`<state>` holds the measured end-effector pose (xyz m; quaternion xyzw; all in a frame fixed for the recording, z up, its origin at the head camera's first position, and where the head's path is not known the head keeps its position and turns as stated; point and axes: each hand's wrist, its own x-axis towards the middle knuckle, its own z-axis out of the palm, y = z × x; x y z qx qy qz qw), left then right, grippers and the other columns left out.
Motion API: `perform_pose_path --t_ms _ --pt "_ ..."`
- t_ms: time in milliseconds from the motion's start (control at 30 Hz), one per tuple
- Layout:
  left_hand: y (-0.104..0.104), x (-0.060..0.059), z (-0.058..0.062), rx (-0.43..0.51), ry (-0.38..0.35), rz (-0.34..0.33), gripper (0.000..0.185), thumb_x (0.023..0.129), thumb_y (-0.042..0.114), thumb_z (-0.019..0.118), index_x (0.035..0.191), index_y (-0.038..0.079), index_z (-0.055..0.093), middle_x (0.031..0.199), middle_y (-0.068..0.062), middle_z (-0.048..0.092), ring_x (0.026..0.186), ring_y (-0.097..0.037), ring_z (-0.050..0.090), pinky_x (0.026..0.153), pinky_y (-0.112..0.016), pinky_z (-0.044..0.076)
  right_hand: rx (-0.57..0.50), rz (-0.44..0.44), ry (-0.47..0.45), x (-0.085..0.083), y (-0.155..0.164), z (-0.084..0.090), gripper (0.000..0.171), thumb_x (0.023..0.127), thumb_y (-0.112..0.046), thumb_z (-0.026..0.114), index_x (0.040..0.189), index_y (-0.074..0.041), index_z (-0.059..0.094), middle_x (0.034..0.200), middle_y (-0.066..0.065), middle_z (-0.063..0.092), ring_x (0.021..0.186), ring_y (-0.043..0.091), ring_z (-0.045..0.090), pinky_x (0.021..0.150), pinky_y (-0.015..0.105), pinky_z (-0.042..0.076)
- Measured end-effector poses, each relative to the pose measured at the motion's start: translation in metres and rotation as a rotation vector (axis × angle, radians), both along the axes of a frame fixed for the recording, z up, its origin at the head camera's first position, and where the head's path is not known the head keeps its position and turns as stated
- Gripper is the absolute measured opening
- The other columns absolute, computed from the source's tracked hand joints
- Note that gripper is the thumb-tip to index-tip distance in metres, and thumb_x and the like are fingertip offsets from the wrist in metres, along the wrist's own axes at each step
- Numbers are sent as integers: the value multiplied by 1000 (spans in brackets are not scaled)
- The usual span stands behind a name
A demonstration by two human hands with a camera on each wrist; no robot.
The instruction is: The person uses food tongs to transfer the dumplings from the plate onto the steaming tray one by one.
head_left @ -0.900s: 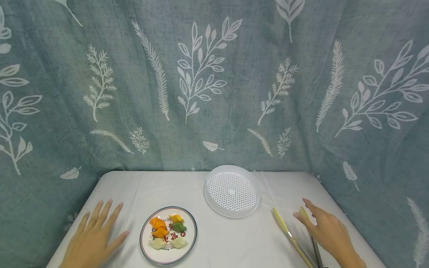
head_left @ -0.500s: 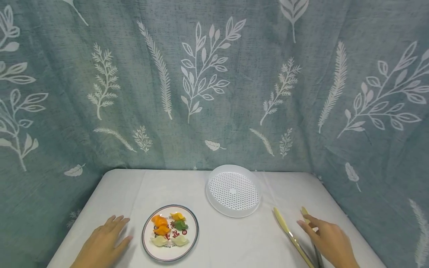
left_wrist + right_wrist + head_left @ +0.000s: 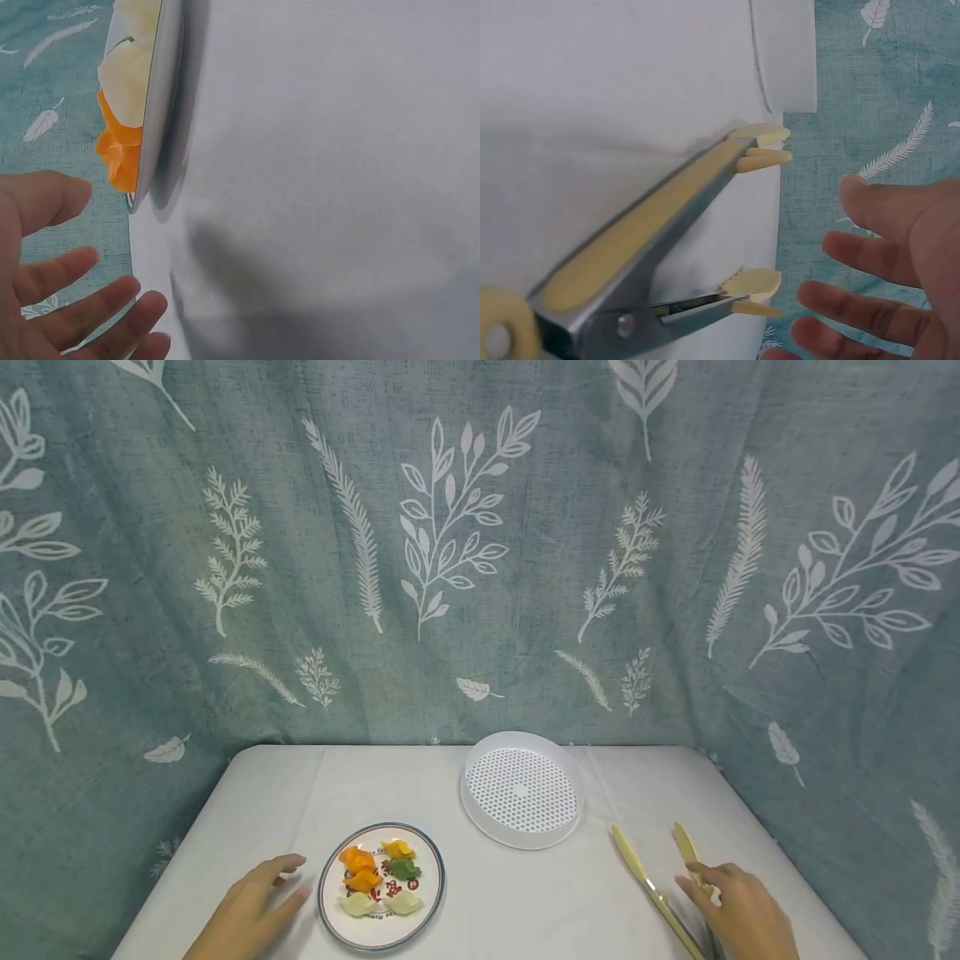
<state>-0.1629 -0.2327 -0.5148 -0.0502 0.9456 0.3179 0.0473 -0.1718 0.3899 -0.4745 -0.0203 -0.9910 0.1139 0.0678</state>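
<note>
Yellow-and-silver tongs (image 3: pixel 650 892) lie spread on the white tablecloth at the right. My right hand (image 3: pixel 741 912) hovers over their right arm with fingers loosely bent. In the right wrist view, the fingers stand apart from the tips of the tongs (image 3: pixel 649 221). At the left, my left hand (image 3: pixel 249 908) is beside a round white plate (image 3: pixel 384 932), not touching it, thumb and fingers spread apart. On that plate sit several dumplings: orange (image 3: pixel 357 860), yellow (image 3: pixel 398 849), green (image 3: pixel 404 869) and pale (image 3: pixel 403 903) ones.
A white round steamer tray (image 3: pixel 517 837) with a perforated base sits at the back centre of the table. Behind and along the sides hangs a blue-green curtain (image 3: pixel 480 677) with white leaf patterns. White cloth (image 3: pixel 510 910) lies between plate and tongs.
My left hand has drawn toward the plate, its fingers going from flat and spread to bent. My right hand has lowered over the tongs. Plate, tray and tongs have not moved.
</note>
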Motion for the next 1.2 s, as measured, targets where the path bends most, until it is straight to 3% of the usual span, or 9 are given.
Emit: perform_pose_path --t_ms 100,233,400,567,900,1100,1200 --pt "2 -2 -5 14 13 8 64 91 46 76 134 2 60 120 -11 66 100 -25 62 90 -56 52 9 -11 -12 0 2 -4 52 90 -47 77 113 -1 77 98 19 69 86 38 67 73 57 55" --pt "7 -3 -10 27 33 11 59 90 40 78 133 4 61 114 -6 67 91 -17 58 85 -48 53 23 -38 -50 1 4 -11 67 86 -58 76 117 1 74 102 23 65 89 42 64 76 62 53" --pt "10 -5 -15 38 37 10 61 89 42 79 132 3 61 109 -4 66 87 -17 55 78 -41 51 38 -31 -64 4 7 -20 86 82 -68 73 127 5 66 113 32 59 95 48 61 78 66 50" --pt "12 -9 -17 51 9 32 64 87 44 81 133 4 61 107 -3 66 87 -16 56 77 -40 51 36 -43 -143 4 7 -28 107 76 -77 71 140 6 52 124 37 52 102 54 57 77 66 51" --pt "16 -14 -16 95 5 43 64 83 41 85 130 4 62 105 -3 65 87 -16 57 75 -37 51 16 -96 -297 2 4 -37 126 64 -83 73 144 10 45 120 39 51 102 55 58 81 65 51" --pt "17 -13 -19 117 13 43 63 83 38 86 130 3 62 104 -2 64 86 -15 56 74 -36 51 -12 -147 -334 0 3 -38 144 64 -84 74 144 26 25 112 42 53 102 57 58 84 63 51" --pt "18 -14 -19 114 26 34 63 82 37 86 131 4 62 104 -1 64 85 -15 56 73 -36 51 -32 -199 -345 0 2 -39 148 61 -86 74 139 30 25 107 42 53 101 56 58 84 62 51"
